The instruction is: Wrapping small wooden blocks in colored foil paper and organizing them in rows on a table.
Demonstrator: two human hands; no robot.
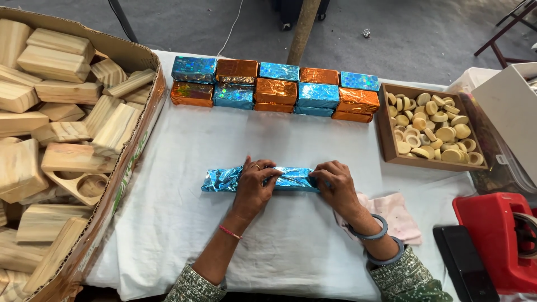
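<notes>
Hands (296,187) cover the blue foil bundle (224,180), hiding its contents.

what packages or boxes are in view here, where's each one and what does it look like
Blue foil package: long, shiny, table centre, under left hand and right hand.
Wrapped blocks: two stacked rows at the table's far edge, alternating blue and orange foil.
Cardboard box: left, brown, full of pale wooden blocks.
Wooden tray: right, brown, square, holding pale round pieces.

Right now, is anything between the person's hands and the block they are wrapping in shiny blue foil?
Nothing visible: the left hand and right hand both rest directly on the blue foil-wrapped block.
</notes>
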